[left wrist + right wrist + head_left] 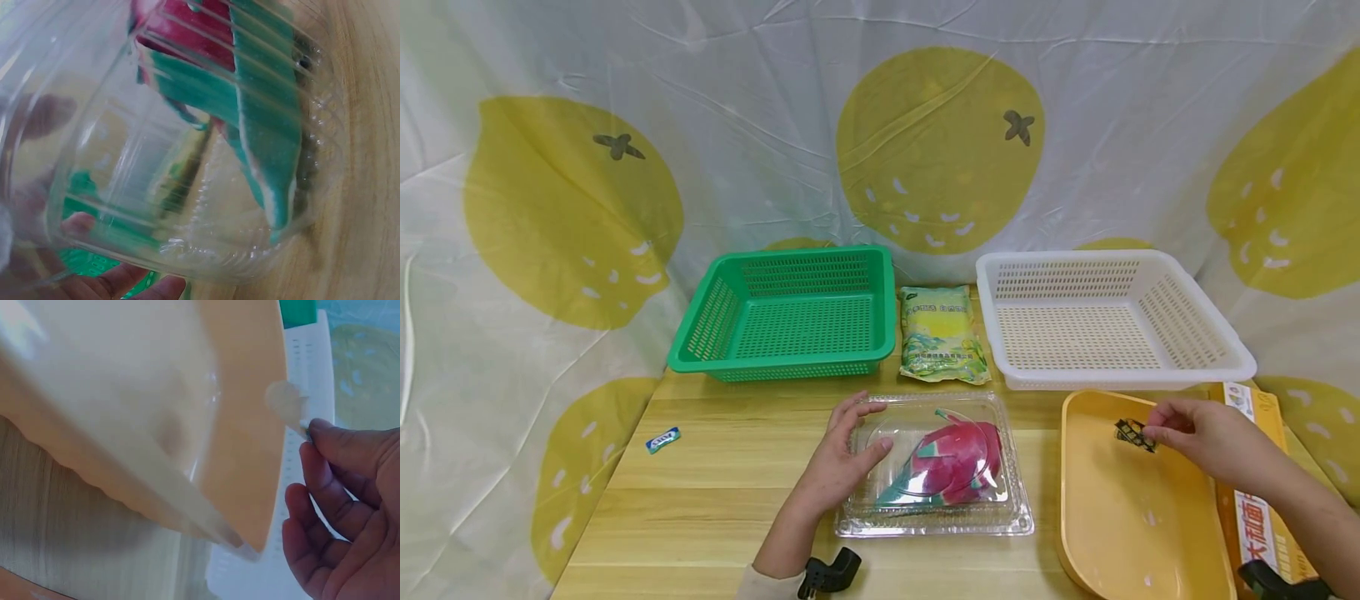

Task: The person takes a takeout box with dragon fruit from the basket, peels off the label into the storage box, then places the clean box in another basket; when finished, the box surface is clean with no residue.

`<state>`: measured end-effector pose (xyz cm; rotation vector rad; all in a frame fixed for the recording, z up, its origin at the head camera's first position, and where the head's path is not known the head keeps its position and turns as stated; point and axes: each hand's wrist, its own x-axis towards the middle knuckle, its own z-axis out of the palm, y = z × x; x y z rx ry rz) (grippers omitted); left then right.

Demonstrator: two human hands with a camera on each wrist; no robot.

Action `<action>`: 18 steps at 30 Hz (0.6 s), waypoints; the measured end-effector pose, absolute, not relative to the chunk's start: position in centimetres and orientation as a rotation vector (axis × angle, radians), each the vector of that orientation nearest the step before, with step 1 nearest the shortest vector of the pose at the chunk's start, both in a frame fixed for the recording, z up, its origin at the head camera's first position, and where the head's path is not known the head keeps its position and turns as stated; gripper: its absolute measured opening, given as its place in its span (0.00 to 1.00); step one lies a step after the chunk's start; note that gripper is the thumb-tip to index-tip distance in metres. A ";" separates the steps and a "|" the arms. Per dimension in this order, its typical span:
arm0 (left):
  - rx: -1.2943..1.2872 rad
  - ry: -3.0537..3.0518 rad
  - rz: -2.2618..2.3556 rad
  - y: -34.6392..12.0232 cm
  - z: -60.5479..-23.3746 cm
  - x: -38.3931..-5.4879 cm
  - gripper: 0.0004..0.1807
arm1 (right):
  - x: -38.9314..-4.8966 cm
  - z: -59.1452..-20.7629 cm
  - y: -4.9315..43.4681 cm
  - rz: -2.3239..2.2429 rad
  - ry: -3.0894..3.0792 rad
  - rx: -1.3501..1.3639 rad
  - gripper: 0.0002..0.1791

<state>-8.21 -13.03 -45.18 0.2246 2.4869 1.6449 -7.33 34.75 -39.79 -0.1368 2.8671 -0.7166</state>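
Note:
In the head view my right hand (1198,429) pinches a small black-and-gold packet (1135,435) between thumb and fingertips, over the far part of a yellow-orange basin (1138,508). From the right wrist, the same hand (350,500) shows its other fingers loosely curled below the pinch. My left hand (842,467) rests at the left side of a clear plastic clamshell box (955,527), fingers spread and thumb over the lid. Inside lies a pink-red dragon fruit (958,458) with green scales. Seen through the plastic from the left wrist, the fingers (119,278) are partly blurred.
Behind stand a green basket (782,367) and a white basket (1120,379), with a yellow-green food bag (943,337) between them. A small blue-white wrapped sweet (662,440) lies at left. An orange pasta box (1255,517) sits right of the basin.

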 end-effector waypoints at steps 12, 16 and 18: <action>0.230 2.481 1.654 -13.0 -45.3 -8.2 0.25 | -7.8 -40.6 35.3 -0.692 2.909 -0.127 0.09; 0.221 2.485 1.639 -13.0 -45.5 -8.3 0.26 | -8.0 -40.8 35.4 -0.686 2.930 -0.139 0.09; 0.219 2.486 1.635 -13.0 -45.5 -8.3 0.26 | -8.3 -40.8 35.5 -0.679 2.932 -0.138 0.08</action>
